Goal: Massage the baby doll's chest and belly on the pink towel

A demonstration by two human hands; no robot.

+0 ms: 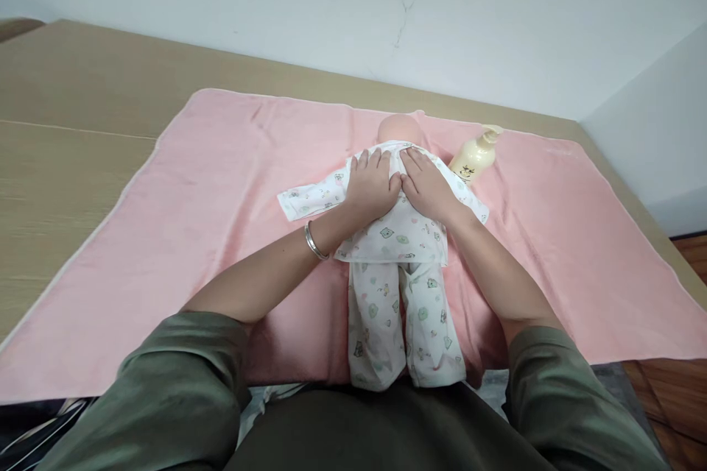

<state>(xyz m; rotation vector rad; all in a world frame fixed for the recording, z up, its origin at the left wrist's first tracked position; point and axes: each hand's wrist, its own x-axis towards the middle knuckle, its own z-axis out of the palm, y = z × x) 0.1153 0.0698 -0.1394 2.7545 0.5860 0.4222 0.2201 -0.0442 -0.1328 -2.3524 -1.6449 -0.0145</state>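
1. Bottle (473,160) with a pump top: one container shows in the head view, cream-coloured with a small dark drawing on it. What it holds cannot be made out. It is on the blanket, just beyond the doll's right-hand sleeve as pictured.
2. One doll (398,129) lies on the blanket in front of the person, head away from them, legs toward them.
3. Two pieces of clothing are on it: one white printed shirt (395,239) with two sleeves spread outward, and one pair of matching trousers (376,324) with two legs side by side.
4. Two hands rest on the shirt. The left hand (371,184) lies flat, fingers extended, grasping nothing; the right hand (428,190) does likewise, their thumbs close together.
5. One silvery bracelet (314,241) circles the left wrist.
6. One pink blanket (221,184) covers much of one table (82,125), which stands by a white wall (276,0).
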